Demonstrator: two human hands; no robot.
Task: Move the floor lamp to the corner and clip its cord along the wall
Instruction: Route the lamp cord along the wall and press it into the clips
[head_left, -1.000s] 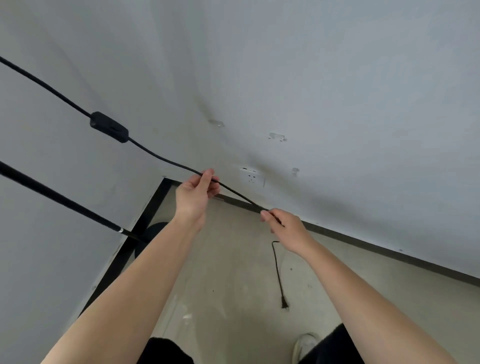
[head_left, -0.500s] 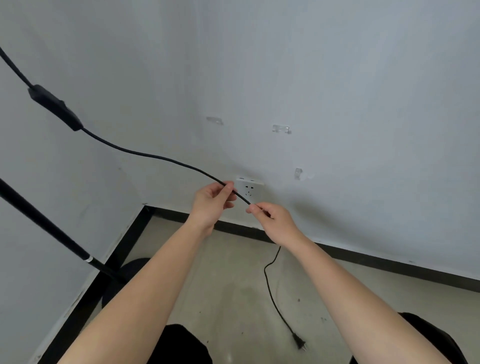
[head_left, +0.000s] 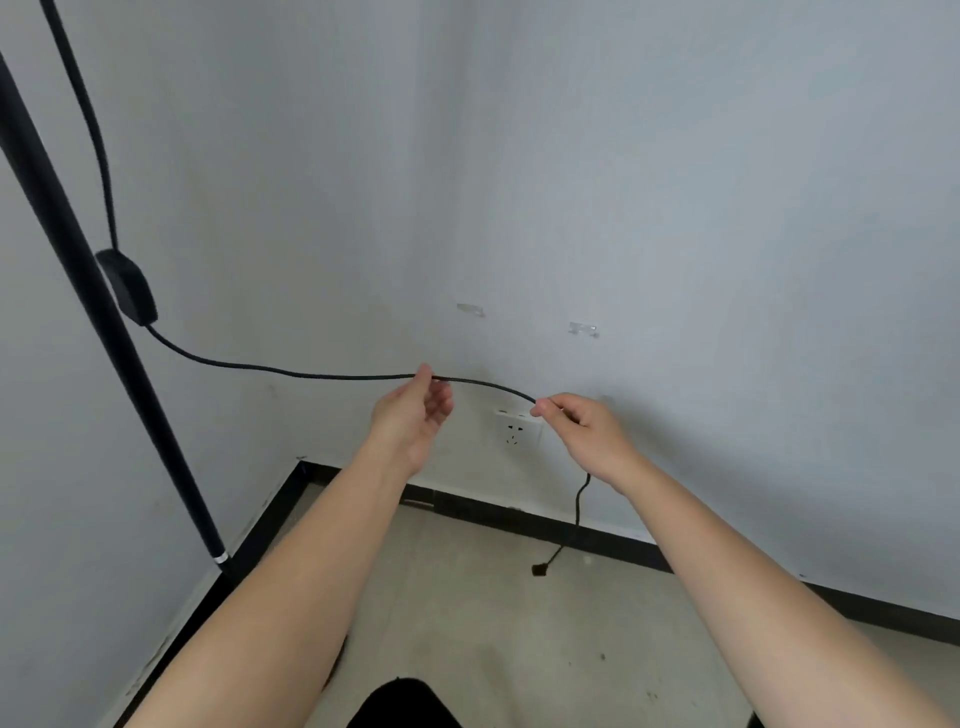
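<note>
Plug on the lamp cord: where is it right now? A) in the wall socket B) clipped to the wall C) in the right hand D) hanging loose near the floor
D: the plug dangles below the right hand, clear of the wall socket.

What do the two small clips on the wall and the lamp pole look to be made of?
Clips: apparently clear plastic; the wall shows through and the edges glint.
Lamp pole: probably metal with a matte black coating; straight and thin, with a silvery ring near its foot. Hard to confirm.
</note>
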